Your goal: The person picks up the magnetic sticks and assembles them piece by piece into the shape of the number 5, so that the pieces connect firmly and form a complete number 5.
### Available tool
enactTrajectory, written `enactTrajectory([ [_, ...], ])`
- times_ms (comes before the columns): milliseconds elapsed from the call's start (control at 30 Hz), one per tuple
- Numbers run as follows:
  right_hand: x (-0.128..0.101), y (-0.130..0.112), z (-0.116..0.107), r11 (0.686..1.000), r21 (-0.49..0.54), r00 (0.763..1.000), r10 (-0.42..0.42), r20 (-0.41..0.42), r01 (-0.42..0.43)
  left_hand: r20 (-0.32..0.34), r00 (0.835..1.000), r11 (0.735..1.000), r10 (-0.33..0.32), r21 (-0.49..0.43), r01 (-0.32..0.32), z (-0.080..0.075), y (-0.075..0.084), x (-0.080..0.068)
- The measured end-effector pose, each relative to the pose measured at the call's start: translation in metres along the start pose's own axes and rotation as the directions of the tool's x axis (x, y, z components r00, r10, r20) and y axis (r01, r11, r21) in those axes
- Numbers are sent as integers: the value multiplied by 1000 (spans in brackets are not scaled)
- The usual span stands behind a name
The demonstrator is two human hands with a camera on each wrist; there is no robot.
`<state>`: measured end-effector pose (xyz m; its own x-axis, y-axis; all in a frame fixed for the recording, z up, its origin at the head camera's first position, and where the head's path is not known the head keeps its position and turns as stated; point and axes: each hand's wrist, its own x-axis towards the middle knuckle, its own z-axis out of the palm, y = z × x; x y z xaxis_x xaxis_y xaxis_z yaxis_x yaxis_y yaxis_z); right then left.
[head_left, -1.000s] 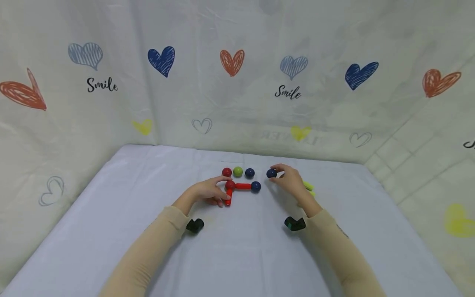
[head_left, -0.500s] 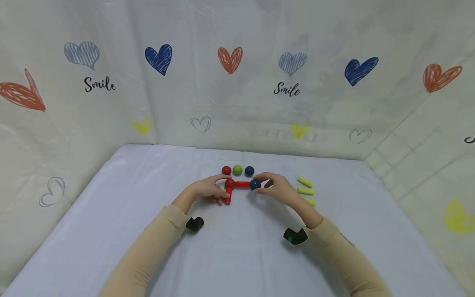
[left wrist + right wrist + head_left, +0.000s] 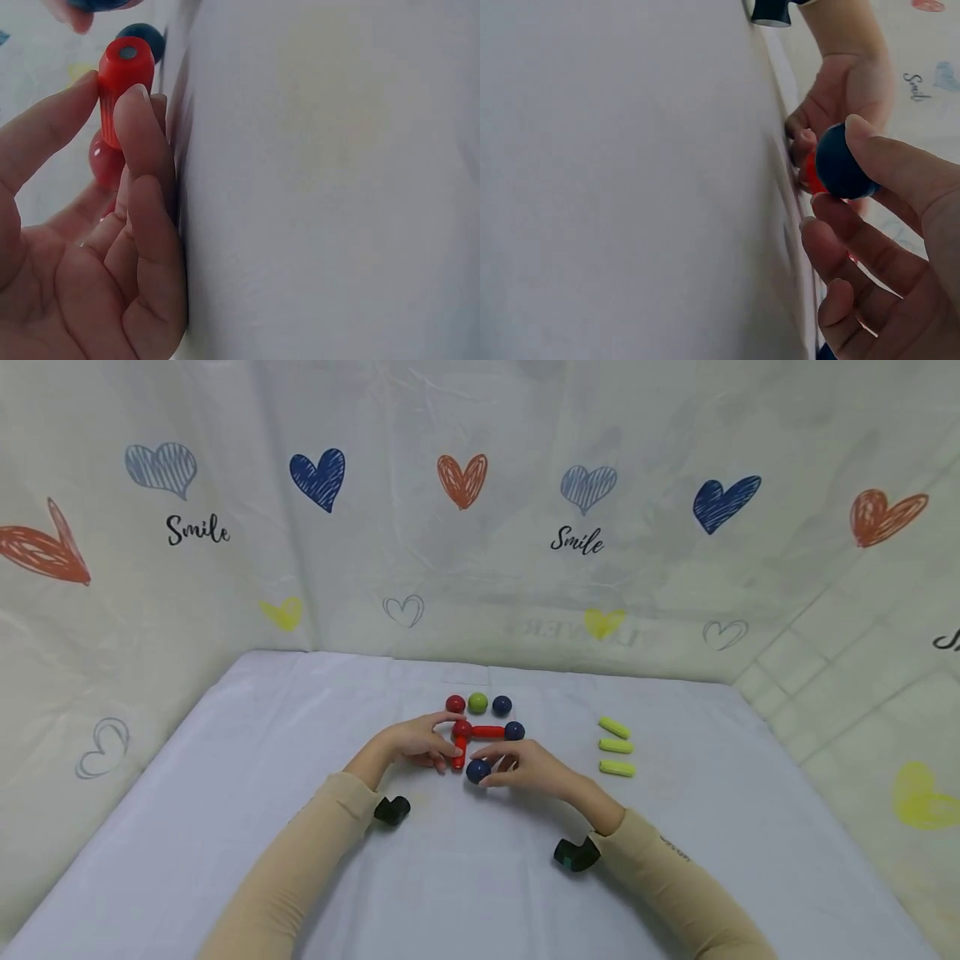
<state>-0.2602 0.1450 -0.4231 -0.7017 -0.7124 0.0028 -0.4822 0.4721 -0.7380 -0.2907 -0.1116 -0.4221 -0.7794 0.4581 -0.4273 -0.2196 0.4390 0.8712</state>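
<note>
"Smile" on backdrop (image 3: 576, 540); my left hand (image 3: 415, 745) pinching red rod (image 3: 459, 752), axis 12–6; right hand (image 3: 525, 767) gripping blue ball (image 3: 477, 770).

Head view looks down from above; both wrist views sit close, sharing the red rod (image 3: 124, 82)

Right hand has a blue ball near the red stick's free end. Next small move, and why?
Probably ease the blue ball onto the bare end of the red stick: the left hand pinches that stick steady, and the right hand holds the ball just beside it.
</note>
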Motion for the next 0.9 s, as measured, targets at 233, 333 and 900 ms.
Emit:
enactTrajectory([
  [233,6,-5,7,996,-38,988,-72,134,78,14,1000,999,7,-31,-6,0,0,-1],
  [333,8,-10,7,989,-93,983,-100,153,115,15,1000,999,7,-37,-7,1,0,-1],
  [900,16,-22,7,936,-292,970,-143,197,197,15,1000,999,7,-48,-6,0,-1,-1],
])
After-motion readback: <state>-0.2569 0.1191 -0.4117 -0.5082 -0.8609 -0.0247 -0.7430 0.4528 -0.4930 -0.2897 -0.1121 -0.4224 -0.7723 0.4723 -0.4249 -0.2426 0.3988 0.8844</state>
